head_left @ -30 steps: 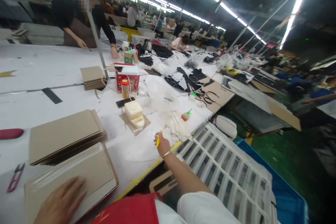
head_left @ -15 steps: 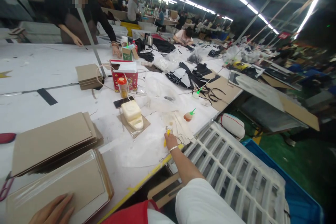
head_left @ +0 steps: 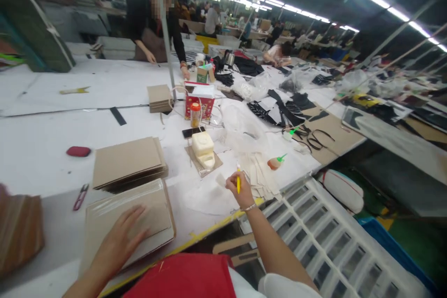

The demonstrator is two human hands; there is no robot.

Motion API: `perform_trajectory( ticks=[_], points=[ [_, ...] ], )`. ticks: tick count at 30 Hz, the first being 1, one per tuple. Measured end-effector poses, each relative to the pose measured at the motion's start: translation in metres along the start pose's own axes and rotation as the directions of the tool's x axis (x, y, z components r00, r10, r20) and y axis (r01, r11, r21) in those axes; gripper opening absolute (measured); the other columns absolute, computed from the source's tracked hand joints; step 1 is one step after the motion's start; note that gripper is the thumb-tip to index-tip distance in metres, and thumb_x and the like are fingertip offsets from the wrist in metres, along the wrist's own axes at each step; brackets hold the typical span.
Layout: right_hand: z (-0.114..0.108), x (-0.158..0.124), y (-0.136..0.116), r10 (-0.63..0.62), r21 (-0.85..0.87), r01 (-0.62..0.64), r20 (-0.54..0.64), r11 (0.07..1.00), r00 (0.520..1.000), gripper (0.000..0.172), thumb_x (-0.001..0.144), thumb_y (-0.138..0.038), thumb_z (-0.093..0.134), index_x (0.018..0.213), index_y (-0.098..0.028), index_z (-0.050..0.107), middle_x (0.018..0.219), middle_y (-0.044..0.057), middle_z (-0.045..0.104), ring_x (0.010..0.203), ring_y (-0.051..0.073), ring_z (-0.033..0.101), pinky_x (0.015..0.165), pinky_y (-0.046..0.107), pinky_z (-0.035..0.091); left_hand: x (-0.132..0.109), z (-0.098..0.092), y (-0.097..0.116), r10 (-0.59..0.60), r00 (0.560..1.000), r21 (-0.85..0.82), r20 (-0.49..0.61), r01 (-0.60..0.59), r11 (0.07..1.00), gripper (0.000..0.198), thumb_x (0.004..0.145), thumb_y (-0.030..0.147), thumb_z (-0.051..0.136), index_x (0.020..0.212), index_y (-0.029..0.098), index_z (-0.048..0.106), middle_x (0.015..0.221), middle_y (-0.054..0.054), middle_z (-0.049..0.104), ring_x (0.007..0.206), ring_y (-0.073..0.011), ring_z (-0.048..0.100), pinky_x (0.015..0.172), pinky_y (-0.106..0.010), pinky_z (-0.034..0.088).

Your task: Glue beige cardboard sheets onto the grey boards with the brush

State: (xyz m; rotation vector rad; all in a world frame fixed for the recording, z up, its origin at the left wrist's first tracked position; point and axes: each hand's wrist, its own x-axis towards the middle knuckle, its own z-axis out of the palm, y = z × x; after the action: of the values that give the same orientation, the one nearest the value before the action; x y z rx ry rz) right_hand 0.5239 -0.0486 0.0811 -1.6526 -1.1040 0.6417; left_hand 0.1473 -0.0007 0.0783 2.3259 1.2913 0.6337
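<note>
My left hand (head_left: 118, 240) lies flat, fingers stretched out, on a tan cardboard panel wrapped in clear film (head_left: 153, 209) at the near edge of the white table (head_left: 42, 135). My right hand (head_left: 239, 190) is closed round a thin yellow tool (head_left: 238, 183), held upright just above the table. A small pale piece (head_left: 220, 179) sits by its thumb; whether the fingers hold it I cannot tell. A fanned heap of cream paper pieces (head_left: 260, 174) lies right of that hand. A stack of plain cardboard sheets (head_left: 127, 162) lies behind the wrapped panel.
Pale yellow blocks on a card (head_left: 203, 147), a phone (head_left: 193, 132), an orange-lidded jar (head_left: 195, 114), a red box (head_left: 199, 99), two green-tipped glue bottles (head_left: 275, 162), scissors (head_left: 80, 196) and a red case (head_left: 78, 151). A white slatted crate (head_left: 324, 237) stands at my right. Across the table a person (head_left: 153, 28) works.
The view has swung left. My left hand has slid farther onto the wrapped panel. My right hand has drawn back from the paper heap and lifted the yellow tool upright.
</note>
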Motion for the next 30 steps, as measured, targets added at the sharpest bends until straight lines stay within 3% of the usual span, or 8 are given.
perform_trajectory(
  ticks=[3, 6, 10, 13, 18, 24, 27, 30],
  points=[
    [0.035, -0.011, -0.059, 0.001, 0.314, -0.069, 0.212, 0.947, 0.977, 0.026, 0.072, -0.03, 0.056, 0.086, -0.022, 0.035, 0.068, -0.006, 0.052, 0.057, 0.009, 0.055, 0.06, 0.028, 0.049, 0.031, -0.004, 0.049, -0.098, 0.989, -0.356, 0.113, 0.133, 0.925, 0.066, 0.07, 0.043, 0.057, 0.129, 0.023, 0.032, 0.132, -0.008, 0.038, 0.115, -0.0217, 0.043, 0.09, -0.036, 0.043],
    [0.07, -0.023, -0.098, -0.026, 0.405, -0.135, 0.369, 0.904, 0.929, 0.028, 0.07, -0.028, 0.059, 0.084, -0.022, 0.035, 0.069, -0.006, 0.052, 0.057, 0.008, 0.055, 0.06, 0.028, 0.05, 0.06, -0.006, 0.078, -0.086, 0.975, -0.632, 0.206, 0.2, 0.749, 0.075, 0.059, 0.041, 0.068, 0.125, 0.018, 0.039, 0.125, -0.011, 0.046, 0.113, -0.0247, 0.043, 0.09, -0.035, 0.04],
    [0.102, -0.031, -0.12, -0.068, 0.423, -0.118, 0.4, 0.898, 0.914, 0.028, 0.07, -0.028, 0.06, 0.083, -0.022, 0.036, 0.071, -0.006, 0.053, 0.06, 0.008, 0.055, 0.062, 0.027, 0.049, 0.064, -0.015, 0.076, -0.082, 0.881, -0.782, 0.466, 0.453, 0.429, 0.05, 0.062, 0.045, 0.065, 0.097, 0.01, 0.06, 0.084, -0.007, 0.064, 0.073, -0.0182, 0.058, 0.065, -0.027, 0.045],
    [0.116, -0.03, -0.126, -0.052, 0.422, -0.157, 0.443, 0.893, 0.895, 0.027, 0.073, -0.032, 0.057, 0.086, -0.023, 0.035, 0.074, -0.005, 0.053, 0.064, 0.009, 0.055, 0.064, 0.029, 0.049, 0.052, -0.026, 0.059, -0.131, 0.867, -0.81, 0.481, 0.497, 0.312, 0.046, 0.062, 0.047, 0.064, 0.088, 0.01, 0.062, 0.067, -0.002, 0.06, 0.056, -0.011, 0.051, 0.053, -0.02, 0.039],
    [0.14, -0.031, -0.129, -0.08, 0.292, -0.096, 0.537, 0.952, 0.84, 0.032, 0.067, -0.034, 0.062, 0.084, -0.023, 0.037, 0.066, -0.007, 0.046, 0.057, 0.008, 0.047, 0.054, 0.022, 0.043, 0.043, -0.033, 0.042, -0.189, 0.86, -0.798, 0.473, 0.509, 0.321, 0.045, 0.065, 0.053, 0.058, 0.079, 0.011, 0.062, 0.054, 0.003, 0.052, 0.046, -0.0068, 0.04, 0.045, -0.018, 0.03],
    [0.144, -0.029, -0.125, -0.092, 0.091, 0.065, 0.342, 0.994, 0.935, 0.028, 0.068, -0.035, 0.06, 0.082, -0.022, 0.04, 0.059, -0.008, 0.038, 0.052, 0.008, 0.039, 0.051, 0.021, 0.037, 0.049, -0.033, 0.045, -0.319, 0.844, -0.783, 0.43, 0.525, 0.333, 0.042, 0.072, 0.054, 0.047, 0.069, 0.013, 0.057, 0.052, 0.002, 0.05, 0.041, -0.006, 0.036, 0.04, -0.018, 0.024],
    [0.132, -0.027, -0.122, -0.086, -0.012, 0.091, 0.215, 0.996, 0.973, 0.029, 0.067, -0.036, 0.061, 0.081, -0.021, 0.041, 0.06, -0.007, 0.038, 0.053, 0.009, 0.039, 0.053, 0.021, 0.036, 0.057, -0.032, 0.057, -0.33, 0.837, -0.726, 0.436, 0.544, 0.421, 0.043, 0.073, 0.056, 0.042, 0.069, 0.015, 0.055, 0.046, 0.005, 0.042, 0.034, -0.0043, 0.026, 0.034, -0.018, 0.018],
    [0.113, -0.034, -0.115, -0.047, -0.073, 0.052, 0.074, 0.996, 0.996, 0.029, 0.066, -0.036, 0.062, 0.081, -0.021, 0.042, 0.06, -0.007, 0.036, 0.053, 0.008, 0.037, 0.052, 0.02, 0.034, 0.06, -0.025, 0.077, -0.246, 0.849, -0.598, 0.468, 0.509, 0.619, 0.037, 0.071, 0.053, 0.048, 0.073, 0.017, 0.056, 0.047, 0.006, 0.043, 0.036, -0.0056, 0.031, 0.034, -0.018, 0.022]
  ],
)
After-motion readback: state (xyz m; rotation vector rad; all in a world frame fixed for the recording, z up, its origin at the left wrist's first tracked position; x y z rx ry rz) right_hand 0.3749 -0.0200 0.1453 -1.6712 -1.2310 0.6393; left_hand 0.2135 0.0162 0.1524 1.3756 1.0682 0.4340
